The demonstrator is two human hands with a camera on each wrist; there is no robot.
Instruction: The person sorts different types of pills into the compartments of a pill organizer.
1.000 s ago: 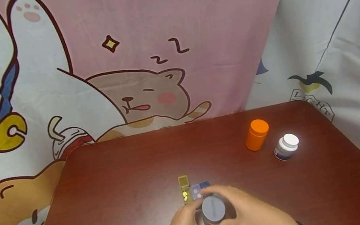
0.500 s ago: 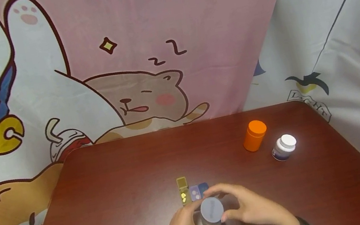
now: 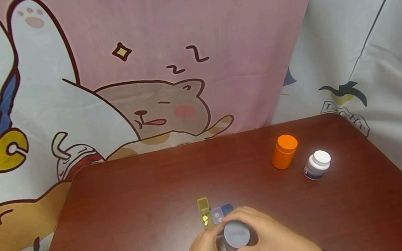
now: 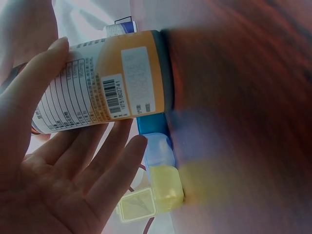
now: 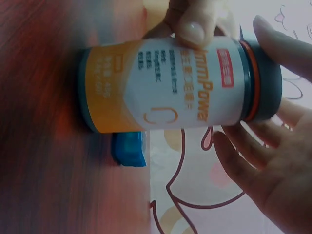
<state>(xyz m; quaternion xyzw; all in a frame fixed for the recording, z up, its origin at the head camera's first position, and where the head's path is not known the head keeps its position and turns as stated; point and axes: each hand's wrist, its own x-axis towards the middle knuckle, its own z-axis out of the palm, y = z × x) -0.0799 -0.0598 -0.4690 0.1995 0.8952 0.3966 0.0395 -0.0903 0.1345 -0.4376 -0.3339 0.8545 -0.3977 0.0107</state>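
In the head view, a supplement bottle (image 4: 97, 83) with a grey cap (image 3: 237, 235) stands upright near the front of the table. My left hand (image 3: 207, 250) holds its body, thumb on one side and fingers on the other. My right hand (image 3: 266, 235) curls its thumb and fingers around the cap. White and orange label faces show in both wrist views. Just beyond the bottle is a small pill box with a yellow compartment (image 3: 207, 219), its lid raised and yellow pills inside. Beside it lies a lavender compartment (image 3: 217, 215) with pale pills; a blue section (image 3: 227, 209) is partly hidden.
An orange bottle (image 3: 284, 152) stands at the back right of the dark red table (image 3: 131, 209). To its right is a white bottle (image 3: 317, 164) with a white cap. A printed cartoon cloth (image 3: 235, 47) hangs behind the table.
Half a second ago my right hand had loosened and shifted right; now it is back around the cap. The marking on the cap has turned. My left hand stays on the bottle.
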